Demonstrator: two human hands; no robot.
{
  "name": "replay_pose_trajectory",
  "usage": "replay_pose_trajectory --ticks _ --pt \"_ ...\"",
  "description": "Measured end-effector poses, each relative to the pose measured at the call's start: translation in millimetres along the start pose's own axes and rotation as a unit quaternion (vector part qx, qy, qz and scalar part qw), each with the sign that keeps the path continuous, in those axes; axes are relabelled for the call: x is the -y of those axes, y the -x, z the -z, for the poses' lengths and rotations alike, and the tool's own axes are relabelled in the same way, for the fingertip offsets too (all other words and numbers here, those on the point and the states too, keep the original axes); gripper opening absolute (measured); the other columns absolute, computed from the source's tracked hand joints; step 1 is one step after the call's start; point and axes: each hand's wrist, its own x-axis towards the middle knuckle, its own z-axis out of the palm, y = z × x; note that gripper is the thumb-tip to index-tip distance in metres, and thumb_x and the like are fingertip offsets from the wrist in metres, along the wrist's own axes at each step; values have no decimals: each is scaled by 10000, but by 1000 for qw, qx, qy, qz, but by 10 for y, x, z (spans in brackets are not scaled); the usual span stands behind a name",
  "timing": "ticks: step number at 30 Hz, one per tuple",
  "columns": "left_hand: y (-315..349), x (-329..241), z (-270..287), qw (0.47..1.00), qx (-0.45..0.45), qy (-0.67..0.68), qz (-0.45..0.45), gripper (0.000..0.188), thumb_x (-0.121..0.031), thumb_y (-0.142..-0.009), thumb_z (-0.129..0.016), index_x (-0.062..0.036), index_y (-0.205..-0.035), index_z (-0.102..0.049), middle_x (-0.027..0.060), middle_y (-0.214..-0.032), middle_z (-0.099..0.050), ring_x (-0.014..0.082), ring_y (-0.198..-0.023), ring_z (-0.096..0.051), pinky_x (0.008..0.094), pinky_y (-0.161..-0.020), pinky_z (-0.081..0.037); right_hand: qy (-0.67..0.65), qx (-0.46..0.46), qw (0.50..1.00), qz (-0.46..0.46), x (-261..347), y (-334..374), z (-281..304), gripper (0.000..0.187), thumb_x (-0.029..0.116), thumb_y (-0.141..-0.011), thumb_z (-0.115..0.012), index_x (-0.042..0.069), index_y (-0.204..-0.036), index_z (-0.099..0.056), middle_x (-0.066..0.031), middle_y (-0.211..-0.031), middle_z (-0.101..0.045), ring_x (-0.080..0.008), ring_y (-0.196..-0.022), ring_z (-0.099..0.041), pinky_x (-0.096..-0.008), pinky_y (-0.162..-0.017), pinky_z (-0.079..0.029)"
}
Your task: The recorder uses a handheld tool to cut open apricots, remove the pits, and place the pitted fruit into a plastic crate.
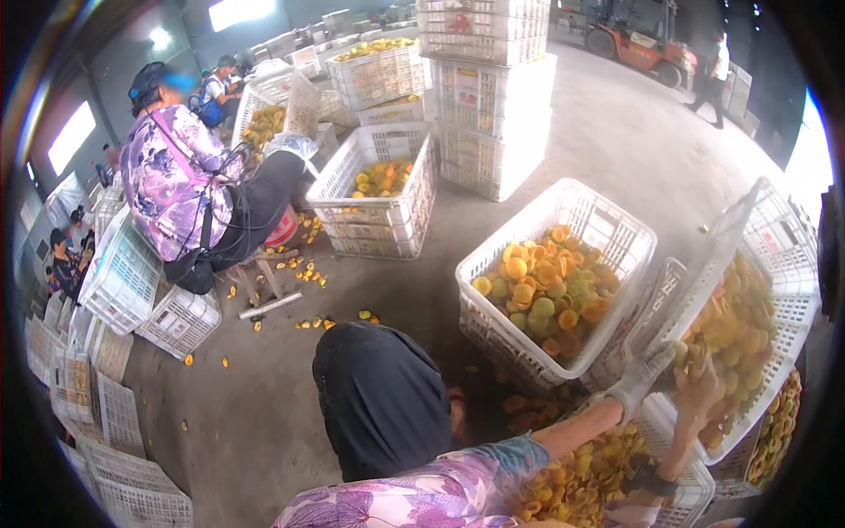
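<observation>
The right hand point(700, 387) is reaching, fingers spread, into a tilted white crate point(775, 290) of yellow fruit point(735, 334); another crate point(563, 220) is standing beside it, stacked crates point(493, 97) behind.

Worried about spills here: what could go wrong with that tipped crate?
The tilted crate, steadied by a bare hand and a co-worker's gloved hand, might dump its fruit past the low crate beneath. Loose fruit pieces on the floor could make someone slip.
</observation>
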Motion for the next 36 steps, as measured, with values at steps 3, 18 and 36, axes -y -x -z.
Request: replay_pose_trajectory --ticks 3,18,36 --pt "-45 47 70 999 37 -22 -21 389 -236 -934 -603 -68 -1275 -520 21 -1090 -609 115 -881 -617 261 -738 -549 -1 -33 999 30 86 65 8 534 -34 -606 -695 -13 -1133 -613 -134 -982 -638 -288 -893 -617 -337 -816 -470" --pt "90 -443 -73 987 -2 154 42 305 -332 -940 -580 -70 -1095 -561 37 -884 -621 160 -782 -625 295 -660 -558 -305 -22 951 -54 35 -24 230 453 -19 -669 -723 51 -1097 -592 -69 -964 -600 -168 -904 -580 -308 -759 -498" --pt "215 -1197 -18 991 -54 113 -48 352 -374 -978 -486 -93 -1188 -516 82 -1054 -566 204 -883 -579 334 -756 -514 63 -10 996 68 941 161 -648 265 -105 -778 -568 20 -974 -441 -155 -696 -523 -305 -598 -550 -387 -519 -422"
